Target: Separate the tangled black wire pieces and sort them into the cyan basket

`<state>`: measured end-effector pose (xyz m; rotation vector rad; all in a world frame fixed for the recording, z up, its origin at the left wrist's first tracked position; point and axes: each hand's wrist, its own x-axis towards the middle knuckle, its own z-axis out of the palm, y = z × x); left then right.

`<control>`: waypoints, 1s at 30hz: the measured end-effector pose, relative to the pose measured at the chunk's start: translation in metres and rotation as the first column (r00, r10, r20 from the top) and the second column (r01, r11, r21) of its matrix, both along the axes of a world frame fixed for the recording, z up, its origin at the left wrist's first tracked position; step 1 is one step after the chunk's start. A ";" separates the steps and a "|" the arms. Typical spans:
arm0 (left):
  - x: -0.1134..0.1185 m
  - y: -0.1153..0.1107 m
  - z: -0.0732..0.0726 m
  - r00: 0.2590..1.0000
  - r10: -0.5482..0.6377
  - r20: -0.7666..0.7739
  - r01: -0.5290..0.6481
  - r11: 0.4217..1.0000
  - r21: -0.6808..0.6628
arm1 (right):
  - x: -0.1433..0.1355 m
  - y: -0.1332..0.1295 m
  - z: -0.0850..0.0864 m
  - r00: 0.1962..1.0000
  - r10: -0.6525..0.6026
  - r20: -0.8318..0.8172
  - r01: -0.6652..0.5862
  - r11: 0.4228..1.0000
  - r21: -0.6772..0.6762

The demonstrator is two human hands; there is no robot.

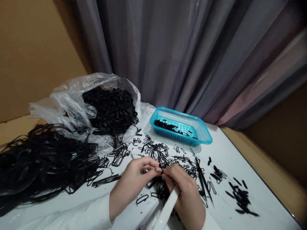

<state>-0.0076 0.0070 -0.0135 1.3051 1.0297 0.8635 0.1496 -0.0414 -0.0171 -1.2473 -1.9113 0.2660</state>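
Note:
My left hand (136, 177) has its thumb and finger pinched on a small black piece (160, 165). Against it press the fingertips of my right hand (185, 191), also closed. A long white handle-like tool (168, 206) lies across my right palm, its tip hidden by the fingers. Under and around both hands are scattered flat black loops (158, 150), like rubbery frames. To the right of my right hand lie black pointed tweezers (203, 180).
A blue basket (206, 135) with small black pieces stands behind the hands. At left are a clear plastic bag (69, 95) of black strips and a large black heap (43, 159). Small black piles (241, 198) lie at right. Grey curtain (153, 54) and cardboard (35, 48) enclose the white table (259, 172).

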 end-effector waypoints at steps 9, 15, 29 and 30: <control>-0.002 -0.001 0.001 0.998 -0.011 -0.054 0.015 0.996 0.087 | -0.004 0.000 -0.002 0.998 -0.039 -0.054 0.038 0.999 -0.034; -0.002 -0.004 -0.005 0.993 -0.034 -0.110 0.049 0.989 0.142 | -0.004 0.000 -0.004 0.998 -0.056 -0.009 0.056 0.998 -0.005; 0.003 -0.009 -0.002 0.979 -0.076 -0.189 0.121 0.964 0.239 | -0.003 0.002 -0.003 0.987 -0.126 -0.096 0.115 0.987 -0.109; 0.003 -0.009 -0.001 0.976 -0.074 -0.207 0.126 0.959 0.253 | -0.003 0.002 -0.002 0.980 -0.137 -0.144 0.117 0.983 -0.138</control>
